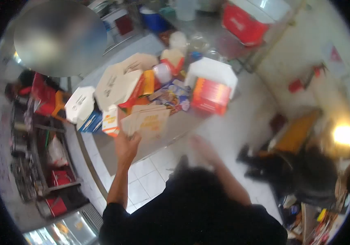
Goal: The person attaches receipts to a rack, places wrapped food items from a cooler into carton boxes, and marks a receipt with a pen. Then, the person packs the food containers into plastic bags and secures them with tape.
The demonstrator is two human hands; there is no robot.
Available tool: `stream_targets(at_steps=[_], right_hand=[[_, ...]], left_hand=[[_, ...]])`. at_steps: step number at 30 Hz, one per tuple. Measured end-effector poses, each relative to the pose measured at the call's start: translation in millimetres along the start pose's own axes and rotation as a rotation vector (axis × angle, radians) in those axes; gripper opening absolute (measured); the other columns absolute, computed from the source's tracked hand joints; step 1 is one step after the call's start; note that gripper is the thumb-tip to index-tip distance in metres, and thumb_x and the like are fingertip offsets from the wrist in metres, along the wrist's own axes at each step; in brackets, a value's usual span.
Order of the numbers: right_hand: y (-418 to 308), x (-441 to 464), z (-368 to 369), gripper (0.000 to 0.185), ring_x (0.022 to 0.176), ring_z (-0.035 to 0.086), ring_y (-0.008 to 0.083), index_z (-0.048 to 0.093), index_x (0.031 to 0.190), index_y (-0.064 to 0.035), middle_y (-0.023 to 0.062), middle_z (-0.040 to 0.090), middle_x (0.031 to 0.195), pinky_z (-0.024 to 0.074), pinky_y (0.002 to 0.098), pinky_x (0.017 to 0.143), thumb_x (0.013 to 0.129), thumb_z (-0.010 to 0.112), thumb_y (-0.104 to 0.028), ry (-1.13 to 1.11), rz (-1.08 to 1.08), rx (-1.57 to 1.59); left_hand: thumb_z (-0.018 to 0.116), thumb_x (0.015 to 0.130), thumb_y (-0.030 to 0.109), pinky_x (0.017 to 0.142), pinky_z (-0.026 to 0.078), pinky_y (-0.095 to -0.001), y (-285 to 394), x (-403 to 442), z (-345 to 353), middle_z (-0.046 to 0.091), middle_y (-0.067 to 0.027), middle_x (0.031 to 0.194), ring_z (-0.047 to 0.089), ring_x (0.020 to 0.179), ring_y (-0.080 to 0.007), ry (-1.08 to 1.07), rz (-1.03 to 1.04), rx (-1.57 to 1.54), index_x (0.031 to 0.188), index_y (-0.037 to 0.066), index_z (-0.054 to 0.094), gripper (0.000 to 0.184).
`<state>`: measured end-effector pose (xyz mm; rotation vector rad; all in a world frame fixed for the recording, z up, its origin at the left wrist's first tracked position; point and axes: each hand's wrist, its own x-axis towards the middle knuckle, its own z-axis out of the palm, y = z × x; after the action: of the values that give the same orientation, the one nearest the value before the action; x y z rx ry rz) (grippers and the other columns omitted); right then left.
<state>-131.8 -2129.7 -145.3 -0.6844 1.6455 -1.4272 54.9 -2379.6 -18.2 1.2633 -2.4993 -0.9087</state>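
My left hand (pixel 127 145) is closed at the near left edge of a fanned stack of flat brown paper bags (pixel 148 120) with orange print. A small white and orange carton (pixel 110 121) stands just beyond its fingers. To the right, my right hand (pixel 203 148) hovers over the near side of the table, smeared by motion, so its fingers do not show clearly. Beyond the bags lie small printed packets (pixel 173 96) in a loose pile. An open red and white box (pixel 211 96) stands to their right.
Stacks of folded cartons (pixel 118 85) and a white and blue box (pixel 81 105) fill the table's left side. Plastic cups (pixel 178 41) and a red cooler box (pixel 246 24) are at the back. A dark shape, blurred, is at the right, near a yellow panel (pixel 297 130).
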Motion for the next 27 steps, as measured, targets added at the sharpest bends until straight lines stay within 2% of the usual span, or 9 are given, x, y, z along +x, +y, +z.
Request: stream_targets(at_steps=[3,7,9,12,20,23,25,26,27], right_hand=[[-16,-6,-14,0.042,0.122,0.051,0.0216,0.055,0.130,0.0000,0.0113,0.055,0.133,0.0400,0.0367,0.106,0.094,0.060,-0.022,0.204,-0.122,0.179],[-82,-60,-81,0.050,0.103,0.061,0.0176,0.058,0.127,-0.0026,0.0096,0.064,0.118,0.0521,0.0332,0.086,0.088,0.068,-0.032,0.251,0.115,0.058],[-124,-95,-114,0.049,0.088,0.064,0.0141,0.065,0.116,-0.0048,0.0057,0.069,0.103,0.0561,0.0276,0.070,0.084,0.072,-0.041,0.483,0.253,0.279],[-118,-140,-185,0.049,0.092,0.064,0.0135,0.065,0.117,-0.0051,0.0054,0.069,0.105,0.0565,0.0282,0.065,0.084,0.072,-0.041,0.628,0.326,0.157],[-28,-157,-327,0.057,0.106,0.060,0.0191,0.059,0.128,-0.0090,0.0076,0.065,0.118,0.0568,0.0343,0.076,0.084,0.071,-0.044,0.739,0.089,0.488],[-27,-109,-396,0.039,0.117,0.057,0.0180,0.061,0.126,-0.0084,0.0058,0.060,0.130,0.0544,0.0330,0.089,0.088,0.068,-0.016,0.544,-0.141,0.438],[-68,-82,-429,0.056,0.102,0.062,0.0179,0.059,0.128,-0.0069,0.0096,0.064,0.120,0.0556,0.0342,0.079,0.087,0.069,-0.044,0.494,0.010,0.367],[-63,-49,-446,0.058,0.118,0.056,0.0223,0.052,0.135,-0.0023,0.0117,0.059,0.131,0.0504,0.0327,0.096,0.087,0.073,-0.028,0.327,0.174,0.524],[-41,-8,-455,0.064,0.119,0.056,0.0233,0.049,0.137,-0.0016,0.0138,0.058,0.131,0.0490,0.0331,0.097,0.086,0.074,-0.030,0.358,-0.053,0.498]], left_hand=[[0.056,0.079,0.001,0.088,0.050,-0.0337,45,-14,37,0.062,-0.0100,0.114,0.061,0.102,-0.0210,0.002,0.078,-0.577,0.130,-0.001,0.048,0.051],[0.053,0.082,-0.002,0.100,0.042,-0.0350,77,-10,151,0.051,-0.0118,0.132,0.055,0.115,-0.0204,-0.367,0.153,-1.079,0.142,-0.002,0.035,0.062],[0.054,0.085,0.000,0.101,0.041,-0.0353,149,-24,165,0.052,-0.0122,0.131,0.054,0.115,-0.0206,-0.558,0.167,-0.879,0.141,-0.003,0.037,0.059],[0.056,0.092,0.006,0.101,0.040,-0.0351,229,-23,206,0.054,-0.0133,0.131,0.053,0.116,-0.0211,-0.967,0.260,-0.838,0.137,-0.005,0.041,0.048],[0.058,0.090,0.005,0.103,0.039,-0.0366,370,8,316,0.048,-0.0146,0.137,0.050,0.121,-0.0232,-1.118,0.423,-0.845,0.143,-0.003,0.032,0.060],[0.059,0.087,0.005,0.104,0.038,-0.0378,427,36,308,0.046,-0.0189,0.137,0.048,0.124,-0.0261,-1.062,0.399,-0.968,0.146,-0.001,0.027,0.068],[0.059,0.087,0.006,0.103,0.038,-0.0385,454,57,313,0.047,-0.0197,0.136,0.048,0.122,-0.0269,-0.994,0.373,-1.003,0.144,-0.001,0.030,0.065],[0.060,0.087,0.007,0.103,0.039,-0.0389,464,67,318,0.047,-0.0201,0.135,0.049,0.122,-0.0273,-0.956,0.350,-1.016,0.143,-0.001,0.031,0.064],[0.060,0.087,0.007,0.103,0.039,-0.0393,473,80,327,0.048,-0.0205,0.135,0.049,0.121,-0.0277,-0.919,0.332,-1.018,0.142,-0.001,0.032,0.062]])
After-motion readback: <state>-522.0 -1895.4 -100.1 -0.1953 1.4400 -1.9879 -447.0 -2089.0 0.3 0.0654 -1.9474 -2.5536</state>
